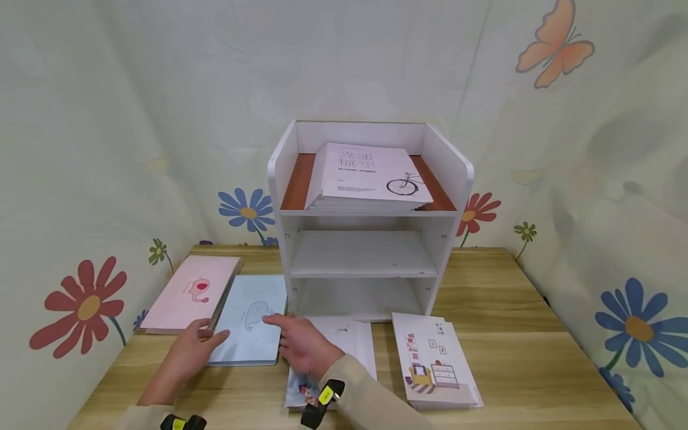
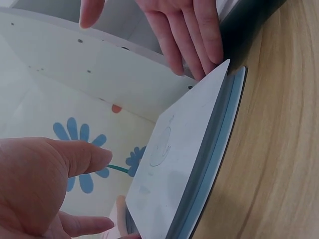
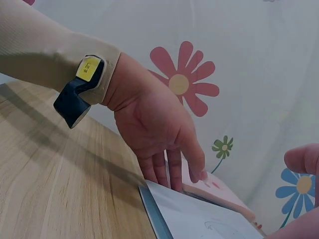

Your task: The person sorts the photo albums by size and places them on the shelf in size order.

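Note:
A pale blue book point(image 1: 242, 304) with a whale drawing lies on the wooden table, between both hands. My left hand point(image 1: 188, 352) is at its left edge, thumb raised and fingers down beside the cover. At the opposite edge is my right hand point(image 1: 307, 345), its thumb over the cover in the head view. The left wrist view shows the right hand's straight fingers point(image 2: 187, 37) by the far end of the book. In the right wrist view the left fingers reach down behind the cover's edge. Neither hand curls round the book.
A pink book point(image 1: 183, 292) lies left of the blue one. The white shelf unit point(image 1: 279, 191) stands behind, with white bicycle-cover books point(image 1: 371, 173) on top. Illustrated books point(image 1: 365, 349) lie partly under the right arm, and others point(image 1: 435, 364) lie farther right.

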### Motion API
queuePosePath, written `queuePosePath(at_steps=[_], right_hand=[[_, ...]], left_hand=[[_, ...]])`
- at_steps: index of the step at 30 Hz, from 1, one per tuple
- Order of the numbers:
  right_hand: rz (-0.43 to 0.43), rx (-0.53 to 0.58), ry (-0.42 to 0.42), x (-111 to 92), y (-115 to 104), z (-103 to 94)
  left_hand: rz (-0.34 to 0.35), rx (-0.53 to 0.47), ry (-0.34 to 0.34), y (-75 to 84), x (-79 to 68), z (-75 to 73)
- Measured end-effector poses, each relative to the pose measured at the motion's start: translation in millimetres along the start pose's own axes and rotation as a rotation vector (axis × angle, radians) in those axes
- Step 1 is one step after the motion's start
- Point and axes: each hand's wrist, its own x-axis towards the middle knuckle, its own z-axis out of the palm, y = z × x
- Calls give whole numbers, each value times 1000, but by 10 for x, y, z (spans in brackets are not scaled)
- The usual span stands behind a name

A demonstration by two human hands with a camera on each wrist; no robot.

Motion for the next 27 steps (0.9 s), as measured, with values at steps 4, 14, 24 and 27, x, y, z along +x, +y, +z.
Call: queuePosePath(at_steps=[4, 14, 24, 27], right_hand=[[-5, 12, 35, 24, -22, 28], [19, 46, 75, 57, -10, 71], [-12, -35, 106, 64, -25, 153], [-28, -73, 118, 78, -23, 164]], left_hand=[[-5, -13, 1, 23, 9, 1], [-76, -89, 2, -42, 76, -32], [-110, -174, 23, -120, 106, -44], [-107, -211, 16, -136, 107, -47]])
